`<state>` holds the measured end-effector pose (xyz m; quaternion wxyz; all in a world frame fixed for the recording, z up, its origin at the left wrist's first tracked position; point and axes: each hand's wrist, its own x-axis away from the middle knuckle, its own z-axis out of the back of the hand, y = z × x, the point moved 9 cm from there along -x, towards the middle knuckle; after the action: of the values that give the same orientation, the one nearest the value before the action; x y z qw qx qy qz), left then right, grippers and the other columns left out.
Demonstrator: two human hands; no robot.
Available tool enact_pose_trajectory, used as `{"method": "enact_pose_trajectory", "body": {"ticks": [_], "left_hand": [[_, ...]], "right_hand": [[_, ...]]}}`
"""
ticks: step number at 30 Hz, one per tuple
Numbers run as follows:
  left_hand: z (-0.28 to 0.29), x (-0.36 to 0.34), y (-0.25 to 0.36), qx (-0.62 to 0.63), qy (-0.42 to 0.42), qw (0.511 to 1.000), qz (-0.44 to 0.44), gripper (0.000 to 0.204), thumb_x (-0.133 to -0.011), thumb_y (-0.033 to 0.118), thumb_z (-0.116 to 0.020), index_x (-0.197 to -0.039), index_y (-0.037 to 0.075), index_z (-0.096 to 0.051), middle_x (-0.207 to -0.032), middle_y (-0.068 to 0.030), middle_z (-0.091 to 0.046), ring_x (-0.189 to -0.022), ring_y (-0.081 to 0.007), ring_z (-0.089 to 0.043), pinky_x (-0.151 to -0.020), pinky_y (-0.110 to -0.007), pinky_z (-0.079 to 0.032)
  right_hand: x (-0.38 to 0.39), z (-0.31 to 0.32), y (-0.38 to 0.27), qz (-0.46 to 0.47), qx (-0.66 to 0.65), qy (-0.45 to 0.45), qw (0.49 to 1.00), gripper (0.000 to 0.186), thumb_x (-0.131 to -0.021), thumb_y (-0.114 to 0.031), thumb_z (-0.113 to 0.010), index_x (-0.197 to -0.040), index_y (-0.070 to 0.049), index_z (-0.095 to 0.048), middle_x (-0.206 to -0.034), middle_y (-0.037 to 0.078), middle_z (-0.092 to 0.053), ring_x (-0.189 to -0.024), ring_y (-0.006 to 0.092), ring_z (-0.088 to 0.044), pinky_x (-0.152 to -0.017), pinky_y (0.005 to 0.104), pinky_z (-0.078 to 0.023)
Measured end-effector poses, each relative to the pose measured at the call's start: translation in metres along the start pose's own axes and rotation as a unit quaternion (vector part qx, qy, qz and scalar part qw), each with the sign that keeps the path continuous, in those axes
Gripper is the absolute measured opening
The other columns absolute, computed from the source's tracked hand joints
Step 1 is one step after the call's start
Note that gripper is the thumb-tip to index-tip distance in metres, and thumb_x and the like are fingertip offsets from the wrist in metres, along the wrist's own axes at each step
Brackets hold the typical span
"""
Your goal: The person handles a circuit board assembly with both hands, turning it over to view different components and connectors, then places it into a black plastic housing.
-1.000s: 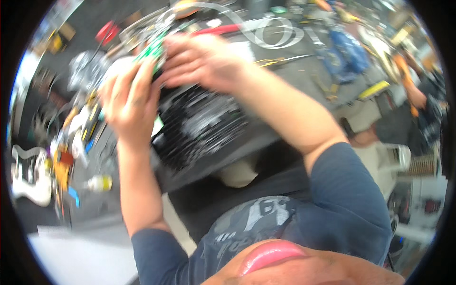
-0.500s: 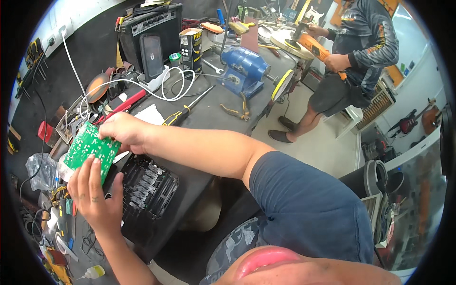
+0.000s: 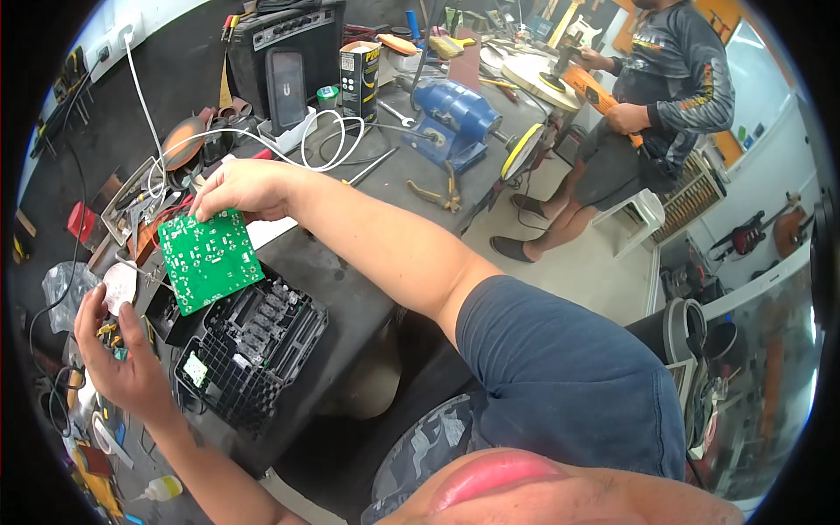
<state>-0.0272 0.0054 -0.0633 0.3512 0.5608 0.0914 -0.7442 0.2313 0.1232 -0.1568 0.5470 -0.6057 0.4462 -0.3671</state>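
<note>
My right hand (image 3: 243, 188) pinches the upper edge of a green circuit board (image 3: 210, 262), its solder-dotted face showing. The board hangs tilted over a black plastic housing (image 3: 262, 337) with an open grid and a row of mechanical parts inside. A small pale green board piece (image 3: 195, 369) sits on that grid. At the lower left my left hand (image 3: 122, 363) is off the board, fingers apart. Its fingertips are beside a pale pinkish disc (image 3: 120, 287); whether they touch it, I cannot tell. Thin red wires (image 3: 166, 214) show behind the board.
Pliers (image 3: 442, 191) and a blue bench grinder (image 3: 459, 118) stand beyond my right arm. A phone (image 3: 286, 92) leans by an amplifier (image 3: 284, 44). White cable (image 3: 306, 149) loops across the bench. Tools clutter the left side. At the right, another person (image 3: 678, 87) holds an orange power tool (image 3: 591, 90).
My left hand has let go of the board and moved left and down. The right hand has shifted slightly up, turning the board and uncovering more of the black housing.
</note>
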Motion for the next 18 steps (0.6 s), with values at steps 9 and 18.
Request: {"method": "enact_pose_trajectory", "body": {"ticks": [9,18], "left_hand": [[-0.015,-0.004,-0.005,0.028,0.031,0.998,-0.053,0.028,-0.092,0.016,-0.083,-0.114,0.001,-0.076,-0.106,-0.0109,-0.078,-0.091,-0.0222,-0.073,-0.086,-0.035,-0.058],[-0.015,-0.002,-0.007,-0.010,0.015,0.999,-0.029,0.024,-0.087,0.007,-0.076,-0.108,-0.002,-0.070,-0.096,-0.0162,-0.071,-0.087,-0.0294,-0.068,-0.080,-0.038,-0.054]], "right_hand": [[0.015,-0.010,-0.016,0.052,0.230,-0.107,0.966,0.031,-0.096,-0.016,-0.078,-0.121,0.003,-0.077,-0.116,0.008,-0.077,-0.103,0.0168,-0.071,-0.097,0.0308,-0.055],[0.021,-0.017,0.004,-0.044,0.340,-0.205,0.917,0.029,-0.096,-0.011,-0.077,-0.122,0.002,-0.077,-0.109,0.003,-0.077,-0.104,0.0134,-0.067,-0.099,0.0324,-0.052]]}}
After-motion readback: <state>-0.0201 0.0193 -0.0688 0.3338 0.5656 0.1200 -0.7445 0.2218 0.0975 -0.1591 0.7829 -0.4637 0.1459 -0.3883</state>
